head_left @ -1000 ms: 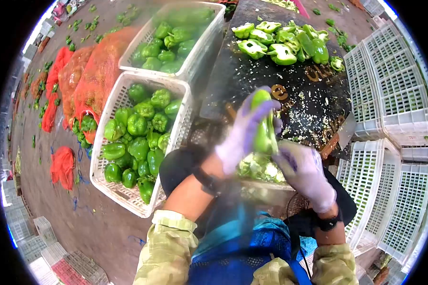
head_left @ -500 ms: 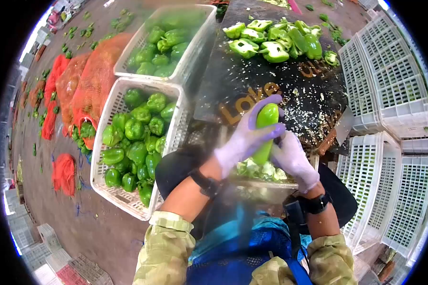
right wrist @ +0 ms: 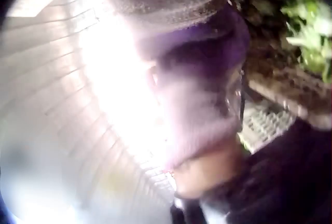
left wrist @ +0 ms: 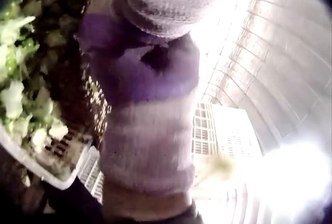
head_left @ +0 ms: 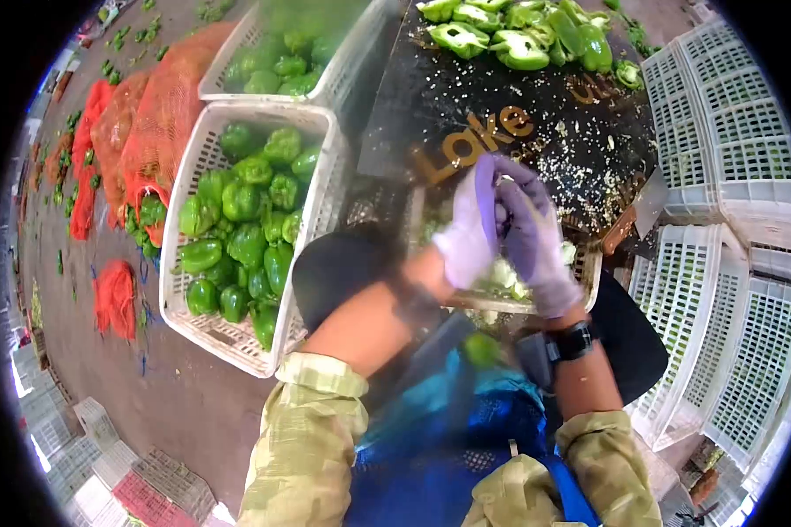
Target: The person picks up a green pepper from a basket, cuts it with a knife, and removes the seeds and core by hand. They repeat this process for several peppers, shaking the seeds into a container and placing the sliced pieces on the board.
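Note:
Both hands wear white knit gloves stained purple and are brought together over a bin of pale green pepper scraps. My left hand is on the left with its fingers bent towards the right hand. My right hand faces it, fingers pointing up, and a small whitish bit shows between the fingertips. I cannot tell what the hands hold, as they cover the gap. In the left wrist view the purple palm of the right hand fills the middle. Below the hands, over the blue apron, is a blurred green shape.
A white crate of whole green peppers stands left, another crate behind it. Cut pepper halves lie on a seed-strewn black board. A wide blade rests at its right edge. White crates stack up on the right.
The green pepper, in plain sight in the left hand half a second ago, no longer shows there. The hands have closed together over the bin, and a blurred green shape has appeared below them.

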### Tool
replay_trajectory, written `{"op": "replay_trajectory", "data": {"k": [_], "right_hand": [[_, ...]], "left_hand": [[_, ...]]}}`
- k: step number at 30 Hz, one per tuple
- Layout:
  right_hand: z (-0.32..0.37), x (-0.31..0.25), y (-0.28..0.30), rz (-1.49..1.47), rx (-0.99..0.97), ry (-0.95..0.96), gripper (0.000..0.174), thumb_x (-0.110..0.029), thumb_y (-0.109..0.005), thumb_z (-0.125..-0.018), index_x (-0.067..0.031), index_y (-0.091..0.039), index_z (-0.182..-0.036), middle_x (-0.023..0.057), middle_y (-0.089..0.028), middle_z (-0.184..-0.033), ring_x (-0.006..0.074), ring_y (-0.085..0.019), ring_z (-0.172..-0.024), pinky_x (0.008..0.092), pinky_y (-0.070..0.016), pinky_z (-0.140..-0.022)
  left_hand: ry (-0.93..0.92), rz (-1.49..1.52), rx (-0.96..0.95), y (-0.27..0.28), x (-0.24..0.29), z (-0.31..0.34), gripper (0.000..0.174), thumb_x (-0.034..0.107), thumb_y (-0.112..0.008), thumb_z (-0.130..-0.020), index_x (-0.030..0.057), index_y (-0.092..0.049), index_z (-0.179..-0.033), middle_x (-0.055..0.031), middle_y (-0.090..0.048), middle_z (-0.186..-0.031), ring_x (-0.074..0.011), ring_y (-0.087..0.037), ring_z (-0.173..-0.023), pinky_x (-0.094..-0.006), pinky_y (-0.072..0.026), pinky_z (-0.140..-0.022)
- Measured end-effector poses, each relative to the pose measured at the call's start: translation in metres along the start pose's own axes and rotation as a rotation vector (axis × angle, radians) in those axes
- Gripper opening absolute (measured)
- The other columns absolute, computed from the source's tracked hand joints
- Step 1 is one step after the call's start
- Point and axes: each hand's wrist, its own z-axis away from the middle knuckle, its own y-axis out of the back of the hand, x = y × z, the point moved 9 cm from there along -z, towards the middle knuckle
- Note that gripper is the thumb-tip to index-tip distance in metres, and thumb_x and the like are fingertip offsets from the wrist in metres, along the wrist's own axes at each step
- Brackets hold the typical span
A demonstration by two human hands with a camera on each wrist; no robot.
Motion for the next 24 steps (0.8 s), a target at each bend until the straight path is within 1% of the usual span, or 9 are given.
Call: {"op": "replay_trajectory", "data": {"k": [2,5,8,10,12,19,20,21,24], "right_hand": [[0.011,-0.034,0.0,0.023,-0.144,-0.123,0.047,-0.017,-0.061,-0.089,-0.0015,-0.046,-0.13,0.0114,-0.057,-0.116,0.0204,-0.06,-0.099,0.0322,-0.0471,-0.092],[0.048,-0.079,0.009,0.109,-0.07,-0.238,0.034,-0.025,-0.049,-0.097,0.0004,-0.056,-0.119,0.0109,-0.064,-0.103,0.0158,-0.061,-0.083,0.0279,-0.0494,-0.078],[0.063,-0.04,0.097,0.875,-0.109,-0.385,0.032,-0.024,-0.054,-0.096,0.0026,-0.064,-0.11,0.0097,-0.069,-0.097,0.0134,-0.064,-0.083,0.0273,-0.0508,-0.079],[0.095,-0.025,0.071,1.05,-0.392,-0.687,0.033,-0.022,-0.057,-0.095,0.0011,-0.06,-0.118,0.0084,-0.067,-0.102,0.0125,-0.062,-0.089,0.0256,-0.0496,-0.078],[0.118,0.004,0.05,0.768,-0.562,-0.612,0.039,-0.021,-0.059,-0.093,-0.0015,-0.054,-0.126,0.0093,-0.065,-0.112,0.0129,-0.061,-0.096,0.0258,-0.0494,-0.079],[0.149,0.111,0.145,1.714,-0.937,-1.081,0.055,-0.037,-0.046,-0.091,-0.0011,-0.046,-0.133,0.0209,-0.063,-0.115,0.0347,-0.061,-0.106,0.0441,-0.0447,-0.092],[0.161,0.13,0.169,1.813,-0.896,-1.112,0.063,-0.037,-0.043,-0.091,-0.0014,-0.033,-0.142,0.0209,-0.062,-0.118,0.0359,-0.06,-0.109,0.0509,-0.039,-0.098],[0.172,0.171,0.209,1.89,-0.81,-0.864,0.059,-0.036,-0.047,-0.089,-0.0019,-0.041,-0.136,0.0227,-0.06,-0.12,0.0345,-0.058,-0.111,0.051,-0.0405,-0.096],[0.16,0.199,0.242,1.901,-0.638,-0.918,0.056,-0.034,-0.047,-0.089,-0.0018,-0.042,-0.134,0.0224,-0.06,-0.118,0.0343,-0.059,-0.109,0.051,-0.0409,-0.095]], "left_hand": [[0.266,0.301,0.039,-0.015,0.047,0.009,0.031,0.023,-0.048,-0.095,0.0064,-0.049,-0.121,-0.0063,-0.056,-0.1,-0.0214,-0.057,-0.088,-0.0358,-0.0522,-0.079],[-0.03,0.28,0.223,0.022,0.099,-0.005,0.034,0.031,-0.051,-0.094,0.0099,-0.051,-0.12,-0.0064,-0.058,-0.104,-0.0223,-0.057,-0.092,-0.0424,-0.0494,-0.088],[-0.053,0.3,0.211,0.037,0.113,0.009,0.033,0.033,-0.05,-0.094,0.0085,-0.053,-0.116,-0.0086,-0.06,-0.102,-0.0239,-0.057,-0.093,-0.0462,-0.0467,-0.092],[0.021,0.344,0.214,0.033,0.109,0.015,0.034,0.033,-0.051,-0.094,0.0071,-0.054,-0.116,-0.0089,-0.061,-0.102,-0.0249,-0.058,-0.093,-0.0472,-0.047,-0.092],[0.1,0.39,0.227,0.026,0.113,0.028,0.036,0.031,-0.051,-0.094,0.0057,-0.055,-0.119,-0.0105,-0.061,-0.108,-0.0267,-0.058,-0.099,-0.0487,-0.046,-0.095],[0.074,0.462,-0.075,0.019,0.126,0.031,0.041,0.031,-0.04,-0.099,0.0038,-0.052,-0.127,-0.0117,-0.06,-0.12,-0.0276,-0.057,-0.107,-0.0475,-0.0387,-0.104],[0.104,0.489,-0.094,0.018,0.125,0.033,0.043,0.032,-0.039,-0.099,0.0036,-0.05,-0.129,-0.0123,-0.059,-0.123,-0.0277,-0.056,-0.109,-0.0474,-0.0376,-0.105],[0.116,0.475,-0.103,0.019,0.124,0.034,0.044,0.032,-0.038,-0.099,0.0034,-0.048,-0.131,-0.0127,-0.058,-0.124,-0.0279,-0.056,-0.11,-0.0476,-0.0366,-0.106],[0.152,0.434,-0.115,0.019,0.121,0.032,0.049,0.033,-0.036,-0.1,0.0026,-0.041,-0.137,-0.0138,-0.055,-0.129,-0.0285,-0.054,-0.115,-0.048,-0.0337,-0.108]]}}
